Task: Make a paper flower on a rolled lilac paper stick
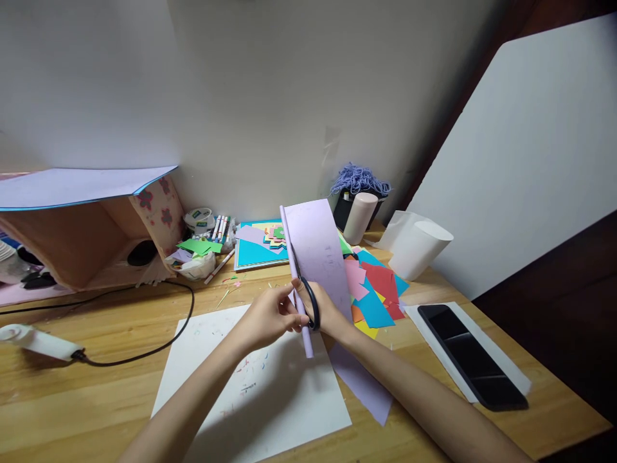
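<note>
My right hand (321,312) is closed through the handles of black-handled scissors (314,302). The scissor blades point up and away, along the left side of a sheet of purple paper (318,235). At that side runs a long, narrow purple strip (308,344), which looks rolled or folded. My left hand (272,312) pinches this strip near the scissor handles, thumb and fingertips on it. The paper stands tilted above the table, and my right hand hides part of its lower end. Whether the strip is fully separate from the sheet I cannot tell.
A marked white sheet (270,386) lies below my hands. Coloured paper scraps (378,302), a white paper roll (419,247) and a phone (472,357) are to the right. A cardboard box (161,212), markers (220,228) and a black cable (159,344) lie left.
</note>
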### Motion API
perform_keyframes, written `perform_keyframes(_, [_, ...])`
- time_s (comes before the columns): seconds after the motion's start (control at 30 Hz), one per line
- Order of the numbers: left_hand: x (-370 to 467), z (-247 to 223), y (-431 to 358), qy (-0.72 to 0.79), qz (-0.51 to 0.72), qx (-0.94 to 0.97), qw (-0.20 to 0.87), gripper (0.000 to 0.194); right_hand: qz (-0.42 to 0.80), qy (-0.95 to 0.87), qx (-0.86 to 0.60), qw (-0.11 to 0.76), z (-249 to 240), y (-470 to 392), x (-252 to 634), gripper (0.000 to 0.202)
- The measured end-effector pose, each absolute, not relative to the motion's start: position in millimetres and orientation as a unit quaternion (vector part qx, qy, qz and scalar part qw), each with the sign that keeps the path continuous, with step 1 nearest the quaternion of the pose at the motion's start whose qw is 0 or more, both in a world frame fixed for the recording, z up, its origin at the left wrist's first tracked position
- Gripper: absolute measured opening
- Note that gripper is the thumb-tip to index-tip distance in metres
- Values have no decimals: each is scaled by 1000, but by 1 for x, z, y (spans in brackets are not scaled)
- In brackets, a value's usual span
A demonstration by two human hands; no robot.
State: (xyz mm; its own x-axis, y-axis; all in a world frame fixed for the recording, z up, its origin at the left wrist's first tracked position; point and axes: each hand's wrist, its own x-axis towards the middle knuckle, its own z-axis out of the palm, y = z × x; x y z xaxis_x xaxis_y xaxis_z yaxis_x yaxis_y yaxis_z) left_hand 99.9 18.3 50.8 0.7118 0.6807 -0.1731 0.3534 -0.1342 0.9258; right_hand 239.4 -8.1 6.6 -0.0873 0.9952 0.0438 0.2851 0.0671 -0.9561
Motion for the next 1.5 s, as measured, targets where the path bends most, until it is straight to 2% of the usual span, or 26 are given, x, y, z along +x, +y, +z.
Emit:
perform_keyframes(0.13, [85, 57, 43, 377, 211, 714, 552, 48, 380, -630, -538, 411, 11, -10, 239, 59])
perform_keyframes(0.2, [77, 58, 57, 389, 258, 677, 569, 51, 376, -647, -544, 380, 12, -12, 237, 59])
perform_keyframes(0.4, [63, 54, 80, 462, 360, 582, 564, 47, 385, -707, -508, 308, 12, -19, 229, 54])
perform_keyframes(0.67, [64, 58, 75, 444, 414, 538, 585, 40, 406, -711, -506, 270, 10, -26, 222, 52])
perform_keyframes(1.07, [59, 66, 73, 448, 408, 511, 610, 40, 443, -700, -484, 282, 17, -27, 223, 66])
perform_keyframes(1.5, [75, 61, 62, 453, 452, 494, 590, 37, 413, -701, -504, 290, 26, -30, 224, 51])
